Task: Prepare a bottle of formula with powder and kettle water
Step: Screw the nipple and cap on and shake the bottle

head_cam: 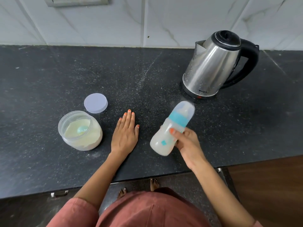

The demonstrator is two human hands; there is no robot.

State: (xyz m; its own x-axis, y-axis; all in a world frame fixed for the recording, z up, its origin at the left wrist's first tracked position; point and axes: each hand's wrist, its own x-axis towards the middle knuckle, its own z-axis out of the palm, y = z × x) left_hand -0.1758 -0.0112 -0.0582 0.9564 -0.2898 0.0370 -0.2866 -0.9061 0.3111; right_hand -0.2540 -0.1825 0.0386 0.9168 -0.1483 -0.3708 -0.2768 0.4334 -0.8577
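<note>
A: Where's the bottle [170, 130]?
B: In the right hand [186, 141], lifted off the dark speckled desk [49, 76] and tilted, its capped top leaning up and away toward the kettle [216, 63]. The fingers wrap its lower half, thumb across the front. It looks blurred, so I can't make out the print on it; the contents seem milky white.

A: And the left hand [125, 130]?
B: Released, lying flat on the desk, palm down, fingers together, grasping nothing. It sits between the powder jar [80, 131] and the bottle.

A: Is the jar shut?
B: No, it's open, with pale powder inside and a light blue scoop [82, 129] sunk in it. Its round lid [95, 103] rests on the desk just behind it, apart from the jar.

A: The kettle?
B: Steel, black lid closed, black handle to the right, upright on its base near the tiled wall [164, 22], well apart from the jar
</note>
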